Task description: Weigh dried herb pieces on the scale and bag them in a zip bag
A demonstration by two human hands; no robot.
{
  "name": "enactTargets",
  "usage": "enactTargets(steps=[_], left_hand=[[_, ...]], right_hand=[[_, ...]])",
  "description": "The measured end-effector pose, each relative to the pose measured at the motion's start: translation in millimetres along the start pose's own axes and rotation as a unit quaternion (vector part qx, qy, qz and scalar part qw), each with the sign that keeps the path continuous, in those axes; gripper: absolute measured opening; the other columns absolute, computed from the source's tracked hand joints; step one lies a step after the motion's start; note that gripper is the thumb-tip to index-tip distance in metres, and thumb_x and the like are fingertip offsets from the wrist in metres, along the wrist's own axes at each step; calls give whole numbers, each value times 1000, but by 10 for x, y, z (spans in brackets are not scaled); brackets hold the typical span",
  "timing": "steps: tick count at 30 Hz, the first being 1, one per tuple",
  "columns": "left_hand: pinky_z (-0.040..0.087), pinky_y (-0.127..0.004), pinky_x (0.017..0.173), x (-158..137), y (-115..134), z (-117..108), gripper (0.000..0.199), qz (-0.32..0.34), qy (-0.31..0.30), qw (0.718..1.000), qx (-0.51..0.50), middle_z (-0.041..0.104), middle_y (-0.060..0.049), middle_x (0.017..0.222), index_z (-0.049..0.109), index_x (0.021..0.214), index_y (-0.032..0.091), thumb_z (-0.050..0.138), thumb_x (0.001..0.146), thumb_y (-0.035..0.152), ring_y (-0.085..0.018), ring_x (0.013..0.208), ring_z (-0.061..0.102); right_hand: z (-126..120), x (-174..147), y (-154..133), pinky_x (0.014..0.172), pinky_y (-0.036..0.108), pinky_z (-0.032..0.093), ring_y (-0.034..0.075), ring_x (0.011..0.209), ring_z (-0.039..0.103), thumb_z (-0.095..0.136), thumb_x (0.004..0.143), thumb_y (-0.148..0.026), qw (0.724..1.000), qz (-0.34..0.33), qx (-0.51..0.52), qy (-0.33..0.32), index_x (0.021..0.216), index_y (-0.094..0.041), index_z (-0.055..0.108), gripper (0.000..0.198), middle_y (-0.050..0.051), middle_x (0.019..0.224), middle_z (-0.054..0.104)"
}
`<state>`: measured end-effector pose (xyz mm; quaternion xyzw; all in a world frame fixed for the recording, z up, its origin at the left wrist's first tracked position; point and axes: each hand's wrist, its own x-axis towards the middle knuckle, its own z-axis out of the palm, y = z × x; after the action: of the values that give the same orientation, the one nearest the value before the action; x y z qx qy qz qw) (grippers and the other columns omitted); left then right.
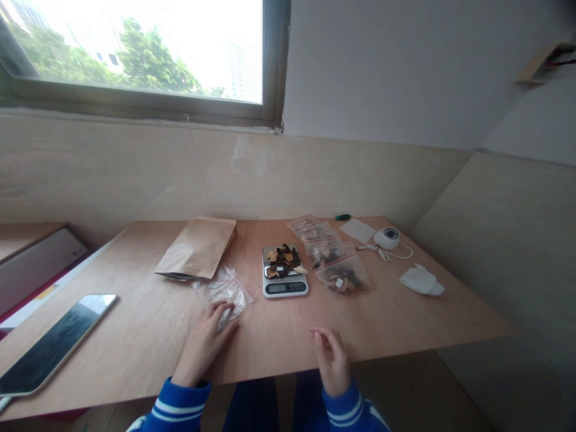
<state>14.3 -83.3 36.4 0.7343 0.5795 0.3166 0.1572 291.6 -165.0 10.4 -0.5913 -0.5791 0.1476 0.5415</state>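
Note:
My left hand (207,337) lies at the near edge of a pile of clear zip bags (227,288), with thumb and fingers curled on the plastic. My right hand (333,357) hovers by the table's front edge, thumb and forefinger pinched together, nothing visible between them. Ahead, between the hands, sits a small white digital kitchen scale (285,289). Its pan carries a heap of dark and tan dried slices (282,259), perhaps dried mushrooms. To the scale's right, several filled zip bags (342,277) with red seals overlap in a row.
A brown paper pouch (198,246) lies behind the loose bags. At the left is a phone (56,342). On the right are a white dome-shaped device (387,238) with a cord, a crumpled white tissue (422,280), a white paper (357,230) and a green object (342,217).

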Motion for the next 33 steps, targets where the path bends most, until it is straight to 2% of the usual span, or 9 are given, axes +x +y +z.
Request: enactTargets(steps=[6,9,12,14,19,25,27,31,33], left_hand=[[52,-35,72,-91,220,8,24,-42,-15,999,24,66,-5,88,61,81,23,44,87,39,-23,82,65],[52,-32,65,-214,411,28,25,-89,24,995,-40,68,-3,85,61,85,23,45,87,43,-21,75,66],[53,-29,66,-363,613,67,26,-58,41,991,-116,69,-4,87,62,89,23,47,87,44,-19,76,67],[53,-28,69,-434,720,89,25,-38,48,987,-150,69,-4,90,63,92,23,48,88,43,-18,79,67],[52,-27,72,-466,817,89,22,-39,94,978,-182,69,-4,88,61,91,21,50,88,40,-18,81,67],[48,-23,57,-353,898,113,25,-38,129,977,-164,63,0,65,56,75,20,49,87,42,-15,61,62],[49,-24,58,-318,950,125,24,-20,103,977,-185,64,-1,69,58,80,20,48,87,41,-15,63,62],[51,-27,70,-325,1029,107,27,-22,81,964,-254,67,-4,87,58,104,19,42,91,37,-17,77,64],[51,-28,73,-362,1042,87,27,-21,75,956,-283,67,-4,86,58,103,19,39,92,35,-17,79,64]], right_hand=[[438,-133,-502,70,27,49,17,80,61,44,91,-24,988,-31,52,-140,84,-22,65,22,5,80,64],[633,-85,-623,67,26,51,17,78,62,45,91,-29,985,38,83,-146,94,-20,64,21,7,86,65],[812,1,-716,65,25,53,16,76,64,50,89,-37,973,105,148,-144,107,-17,59,28,8,92,66],[886,75,-777,66,26,54,17,76,66,54,87,-41,965,122,186,-140,105,-17,58,31,8,91,68],[826,232,-814,69,29,53,18,72,65,53,85,-45,960,131,205,-136,89,-16,62,30,8,81,68],[634,239,-848,67,29,52,18,72,64,53,85,-48,955,142,217,-146,82,-16,60,32,8,79,68],[614,233,-904,68,28,52,17,74,64,54,84,-47,950,140,237,-146,87,-17,58,30,7,82,67],[575,263,-943,69,27,51,15,71,62,55,84,-47,956,134,236,-113,85,-17,56,30,5,78,66],[539,278,-942,67,26,51,14,69,61,51,87,-47,956,127,240,-112,83,-18,55,30,4,75,65]])
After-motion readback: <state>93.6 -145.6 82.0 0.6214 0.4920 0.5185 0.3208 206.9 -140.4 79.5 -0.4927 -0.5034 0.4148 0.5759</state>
